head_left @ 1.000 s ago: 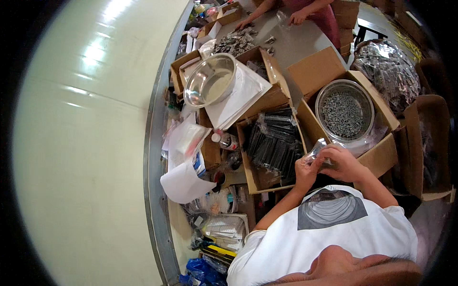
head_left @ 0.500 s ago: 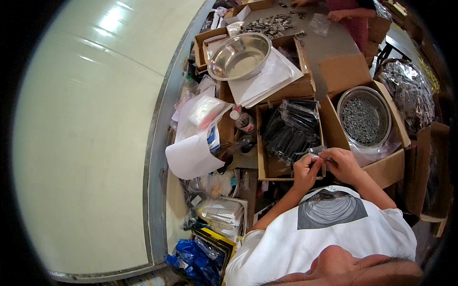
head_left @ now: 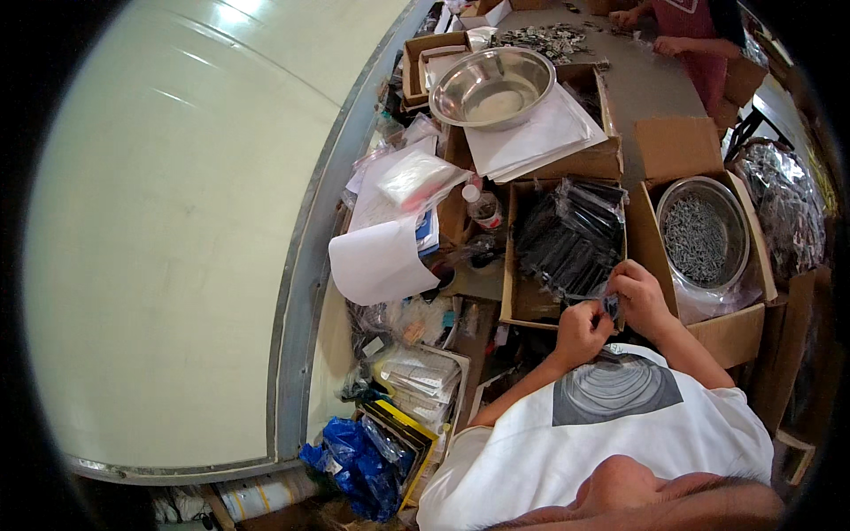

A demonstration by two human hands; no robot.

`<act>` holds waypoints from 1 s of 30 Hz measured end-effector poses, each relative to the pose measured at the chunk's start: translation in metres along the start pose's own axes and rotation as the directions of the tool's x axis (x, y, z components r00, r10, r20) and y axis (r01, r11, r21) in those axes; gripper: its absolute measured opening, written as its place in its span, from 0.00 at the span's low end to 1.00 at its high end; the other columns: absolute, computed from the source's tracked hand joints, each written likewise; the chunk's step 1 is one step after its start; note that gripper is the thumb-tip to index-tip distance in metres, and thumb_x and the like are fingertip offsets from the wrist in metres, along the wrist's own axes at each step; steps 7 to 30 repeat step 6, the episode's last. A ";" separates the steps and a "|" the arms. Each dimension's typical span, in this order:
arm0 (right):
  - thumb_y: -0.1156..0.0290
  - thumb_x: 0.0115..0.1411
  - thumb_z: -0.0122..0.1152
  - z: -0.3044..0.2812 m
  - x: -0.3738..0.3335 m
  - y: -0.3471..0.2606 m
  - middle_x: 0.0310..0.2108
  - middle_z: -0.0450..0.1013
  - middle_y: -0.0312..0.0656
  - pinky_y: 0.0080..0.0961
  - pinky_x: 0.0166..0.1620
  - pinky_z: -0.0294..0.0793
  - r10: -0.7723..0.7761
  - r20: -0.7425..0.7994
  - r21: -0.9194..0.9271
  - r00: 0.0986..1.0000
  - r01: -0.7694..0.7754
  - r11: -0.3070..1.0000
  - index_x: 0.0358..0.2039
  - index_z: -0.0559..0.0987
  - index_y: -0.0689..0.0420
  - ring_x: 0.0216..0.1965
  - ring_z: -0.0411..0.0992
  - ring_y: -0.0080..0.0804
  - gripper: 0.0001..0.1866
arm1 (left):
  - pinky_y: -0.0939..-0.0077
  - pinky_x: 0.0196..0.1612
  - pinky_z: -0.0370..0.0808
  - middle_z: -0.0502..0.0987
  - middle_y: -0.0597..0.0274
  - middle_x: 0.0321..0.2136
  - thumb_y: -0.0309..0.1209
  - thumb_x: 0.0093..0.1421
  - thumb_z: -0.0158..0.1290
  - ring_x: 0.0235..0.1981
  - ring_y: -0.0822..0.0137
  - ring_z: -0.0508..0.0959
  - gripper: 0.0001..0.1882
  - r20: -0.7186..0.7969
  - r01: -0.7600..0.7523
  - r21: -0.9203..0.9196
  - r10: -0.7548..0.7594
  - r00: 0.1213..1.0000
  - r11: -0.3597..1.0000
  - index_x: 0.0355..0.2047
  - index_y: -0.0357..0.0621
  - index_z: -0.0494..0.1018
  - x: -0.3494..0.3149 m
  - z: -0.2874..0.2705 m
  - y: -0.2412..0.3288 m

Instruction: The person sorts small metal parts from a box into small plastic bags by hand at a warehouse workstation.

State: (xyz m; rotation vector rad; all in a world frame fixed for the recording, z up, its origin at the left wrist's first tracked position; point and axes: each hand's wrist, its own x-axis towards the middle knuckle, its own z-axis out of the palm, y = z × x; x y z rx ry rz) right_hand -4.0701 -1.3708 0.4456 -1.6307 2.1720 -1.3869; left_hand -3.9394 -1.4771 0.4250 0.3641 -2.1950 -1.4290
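My left hand [head_left: 583,334] and my right hand [head_left: 639,299] are close together in front of my chest, fingers pinched. Between them is a small clear plastic bag [head_left: 611,306], mostly covered by the fingers; what it contains cannot be made out. Just beyond them a cardboard box [head_left: 509,296] holds a pile of black strip-like pieces in clear bags [head_left: 571,234]. To the right, a steel bowl [head_left: 742,232] full of grey screws [head_left: 699,237] sits in another open cardboard box [head_left: 680,142].
An empty steel basin [head_left: 443,102] rests on white papers [head_left: 540,142] farther back. A plastic bottle [head_left: 482,208] stands left of the black pieces. Small metal parts [head_left: 544,40] lie scattered at the far end, near another person's hand [head_left: 675,44]. A blue plastic bag [head_left: 359,469] lies lower left.
The view has shifted, so the boxes appear farther right. My right hand has risen slightly above the left, both still on the small bag. The other person's hands have moved too.
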 end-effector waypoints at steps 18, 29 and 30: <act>0.67 0.45 0.65 0.017 0.002 -0.007 0.40 0.72 0.51 0.32 0.41 0.75 -0.018 0.457 0.023 0.890 0.009 1.000 0.29 0.80 0.58 0.39 0.74 0.46 0.11 | 0.67 0.19 0.60 0.66 0.50 0.14 0.26 0.54 0.49 0.15 0.62 0.67 0.11 -0.281 0.032 0.116 0.002 0.960 0.993 0.17 0.33 0.64 0.004 -0.019 -0.018; 0.67 0.45 0.65 0.017 0.002 -0.007 0.40 0.72 0.51 0.32 0.41 0.75 -0.018 0.457 0.023 0.890 0.009 1.000 0.29 0.80 0.58 0.39 0.74 0.46 0.11 | 0.67 0.19 0.60 0.66 0.50 0.14 0.26 0.54 0.49 0.15 0.62 0.67 0.11 -0.281 0.032 0.116 0.002 0.960 0.993 0.17 0.33 0.64 0.004 -0.019 -0.018; 0.67 0.45 0.65 0.017 0.002 -0.007 0.40 0.72 0.51 0.32 0.41 0.75 -0.018 0.457 0.023 0.890 0.009 1.000 0.29 0.80 0.58 0.39 0.74 0.46 0.11 | 0.67 0.19 0.60 0.66 0.50 0.14 0.26 0.54 0.49 0.15 0.62 0.67 0.11 -0.281 0.032 0.116 0.002 0.960 0.993 0.17 0.33 0.64 0.004 -0.019 -0.018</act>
